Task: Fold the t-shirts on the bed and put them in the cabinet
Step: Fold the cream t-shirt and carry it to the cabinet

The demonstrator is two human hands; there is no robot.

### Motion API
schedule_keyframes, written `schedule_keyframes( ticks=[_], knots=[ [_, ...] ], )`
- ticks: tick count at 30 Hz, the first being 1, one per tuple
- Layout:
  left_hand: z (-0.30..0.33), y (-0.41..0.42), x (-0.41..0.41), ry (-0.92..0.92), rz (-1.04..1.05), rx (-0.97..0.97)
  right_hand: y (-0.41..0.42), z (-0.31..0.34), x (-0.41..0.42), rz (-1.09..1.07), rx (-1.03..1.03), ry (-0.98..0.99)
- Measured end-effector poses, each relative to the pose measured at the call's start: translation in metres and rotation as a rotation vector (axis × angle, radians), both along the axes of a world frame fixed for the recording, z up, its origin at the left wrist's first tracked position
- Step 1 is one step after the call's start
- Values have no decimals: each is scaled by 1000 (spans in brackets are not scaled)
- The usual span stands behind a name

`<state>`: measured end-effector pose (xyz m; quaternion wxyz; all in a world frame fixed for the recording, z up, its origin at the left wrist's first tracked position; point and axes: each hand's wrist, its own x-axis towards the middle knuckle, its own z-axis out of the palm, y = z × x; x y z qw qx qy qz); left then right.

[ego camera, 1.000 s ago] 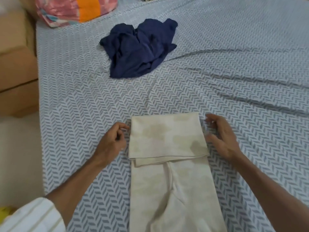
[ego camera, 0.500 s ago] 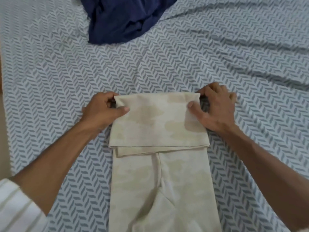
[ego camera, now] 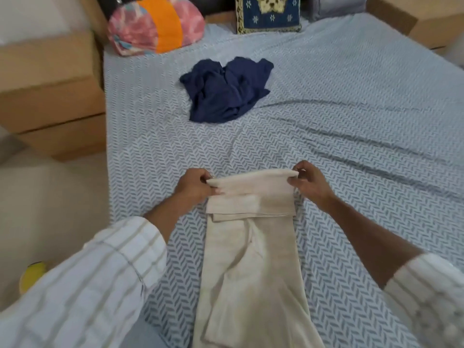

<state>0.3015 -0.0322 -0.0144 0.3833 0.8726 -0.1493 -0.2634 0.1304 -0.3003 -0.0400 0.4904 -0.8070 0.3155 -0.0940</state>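
A cream t-shirt (ego camera: 251,259), folded into a long narrow strip, lies on the patterned bed sheet (ego camera: 351,121) in front of me. Its far end is doubled back toward me. My left hand (ego camera: 193,185) pinches the left corner of that folded far edge. My right hand (ego camera: 310,183) pinches the right corner. Both corners are lifted a little off the bed. A crumpled navy t-shirt (ego camera: 226,90) lies farther back on the bed, apart from both hands.
A pink and orange bundle (ego camera: 155,23) and a blue patterned cushion (ego camera: 268,13) sit at the head of the bed. Brown cardboard boxes (ego camera: 50,91) stand left of the bed, another box (ego camera: 401,21) at the far right. A yellow object (ego camera: 32,275) lies on the floor.
Both hands went from beside the shirt to gripping the far folded edge. They have lifted that edge and rolled it toward me. The camera tilted down, then back up.
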Motion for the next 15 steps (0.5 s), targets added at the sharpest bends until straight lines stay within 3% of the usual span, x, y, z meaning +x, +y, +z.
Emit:
schedule_keyframes(
  ticks=[4,8,13,15],
  knots=[
    [28,31,-36,-119,-64,-47,25,43,-47,114,-73,-3],
    [43,76,-83,-253,-254,-6,60,56,-106,272,-360,52],
    [38,127,-142,-337,-535,16,112,36,-189,342,-475,-115],
    [31,142,-163,-371,-648,84,130,24,-216,379,-512,-83]
  ],
)
